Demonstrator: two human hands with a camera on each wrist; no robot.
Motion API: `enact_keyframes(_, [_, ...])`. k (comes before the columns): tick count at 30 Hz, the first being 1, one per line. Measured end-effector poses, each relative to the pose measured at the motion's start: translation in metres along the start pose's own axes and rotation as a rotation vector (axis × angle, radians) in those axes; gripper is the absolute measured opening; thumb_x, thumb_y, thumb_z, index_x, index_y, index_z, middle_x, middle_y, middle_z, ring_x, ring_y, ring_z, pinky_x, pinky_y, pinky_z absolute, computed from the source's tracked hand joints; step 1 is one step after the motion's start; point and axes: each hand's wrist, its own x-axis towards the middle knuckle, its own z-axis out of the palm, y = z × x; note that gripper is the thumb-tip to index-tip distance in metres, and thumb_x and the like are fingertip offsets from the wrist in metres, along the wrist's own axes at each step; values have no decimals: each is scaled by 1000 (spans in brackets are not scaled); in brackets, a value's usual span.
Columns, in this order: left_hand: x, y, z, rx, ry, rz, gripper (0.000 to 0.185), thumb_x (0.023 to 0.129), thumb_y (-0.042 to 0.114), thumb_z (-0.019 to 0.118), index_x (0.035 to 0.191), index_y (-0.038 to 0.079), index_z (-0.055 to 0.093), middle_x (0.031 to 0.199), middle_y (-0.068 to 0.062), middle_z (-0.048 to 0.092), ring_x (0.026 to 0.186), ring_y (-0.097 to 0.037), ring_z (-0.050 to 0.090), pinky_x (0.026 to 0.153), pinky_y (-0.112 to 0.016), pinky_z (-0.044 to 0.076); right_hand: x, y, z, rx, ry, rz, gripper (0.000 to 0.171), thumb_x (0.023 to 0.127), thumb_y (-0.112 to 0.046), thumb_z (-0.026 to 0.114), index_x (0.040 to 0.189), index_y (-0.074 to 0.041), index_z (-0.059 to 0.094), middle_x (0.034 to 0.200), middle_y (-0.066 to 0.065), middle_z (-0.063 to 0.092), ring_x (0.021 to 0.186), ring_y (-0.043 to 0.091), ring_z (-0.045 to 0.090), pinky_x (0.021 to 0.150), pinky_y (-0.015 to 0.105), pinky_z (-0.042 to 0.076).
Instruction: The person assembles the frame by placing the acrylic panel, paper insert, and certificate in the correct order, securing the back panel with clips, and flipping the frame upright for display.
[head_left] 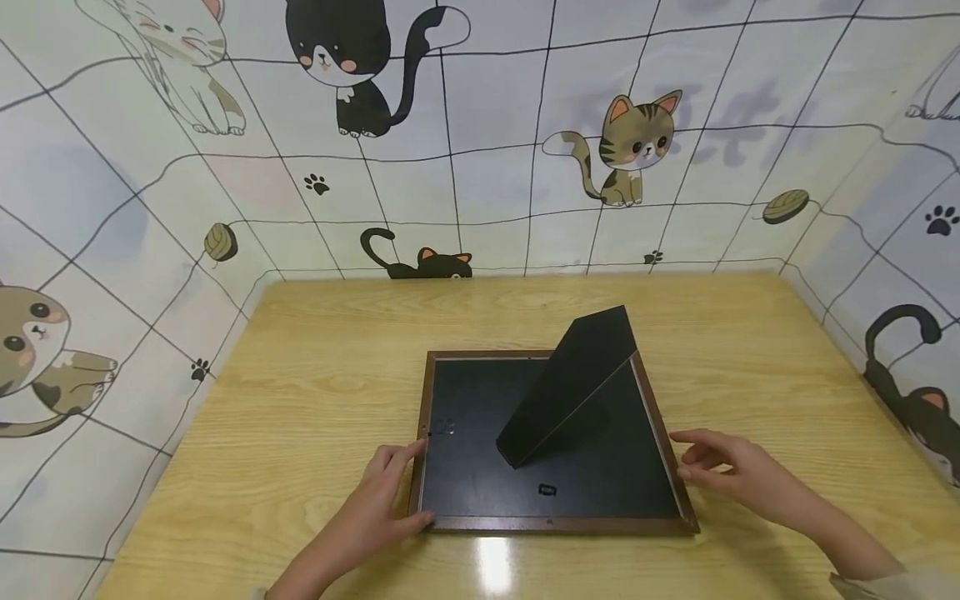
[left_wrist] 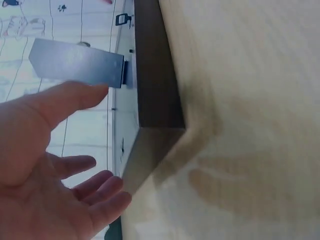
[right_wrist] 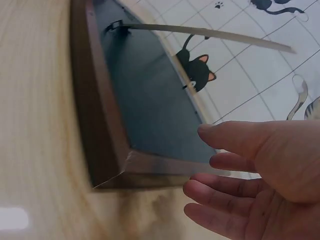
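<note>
A picture frame point(head_left: 465, 483) with a brown rim lies back side up on the table, its black backing showing. The easel stand point(head_left: 570, 383) sticks up from the backing at a slant. At the frame's left edge is my left hand point(head_left: 371, 508), thumb by the near corner and forefinger farther up the rim. My right hand point(head_left: 757, 483) is beside the right edge, fingers loosely bent and fingertips close to the rim. In both wrist views the thumb and fingers are spread apart at the frame's side.
The frame lies on a light wooden table point(head_left: 322, 350). A white cloth with cat drawings and grid lines point(head_left: 495, 108) stands behind the table and along both sides. Small metal hangers point(head_left: 547, 490) sit on the backing.
</note>
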Motion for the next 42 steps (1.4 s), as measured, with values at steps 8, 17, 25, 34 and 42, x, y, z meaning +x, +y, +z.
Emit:
enact_keyframes(8, [-12,-8,2,-38,-60,-96,95,65,24,83,137,-9,30,120,-13,41,110,-28,41,91,-47,39,-11,19,19,120,-53,14,57,85,-8,64,125,21,35,90,8,58,76,4,57,62,24,51])
enact_keyframes(17, [-7,-11,17,-2,24,-129,80,60,19,86,126,-7,49,96,-1,40,91,-19,36,74,-28,39,-20,30,34,151,-75,-17,76,76,-8,74,125,27,28,90,5,51,76,1,49,61,22,48])
enact_keyframes(25, [-7,-10,16,-50,-3,-138,81,59,20,86,125,-8,51,93,-1,42,86,-16,37,74,-27,41,-26,32,41,-10,-24,-38,89,69,-28,80,128,20,34,95,-3,51,78,-2,47,61,22,47])
enact_keyframes(34, [-10,-8,8,-183,15,-142,77,60,22,85,122,-10,52,95,-1,48,91,-19,52,73,-27,48,-26,24,32,-3,-3,-32,84,67,-26,80,124,21,40,92,-2,51,79,-2,48,65,22,50])
enact_keyframes(42, [-18,-3,-4,-268,-9,-157,75,66,29,82,127,-2,52,110,-5,55,101,-28,54,78,-37,49,-32,18,17,3,19,-120,71,67,-15,80,116,24,45,94,-9,55,80,-2,51,64,21,50])
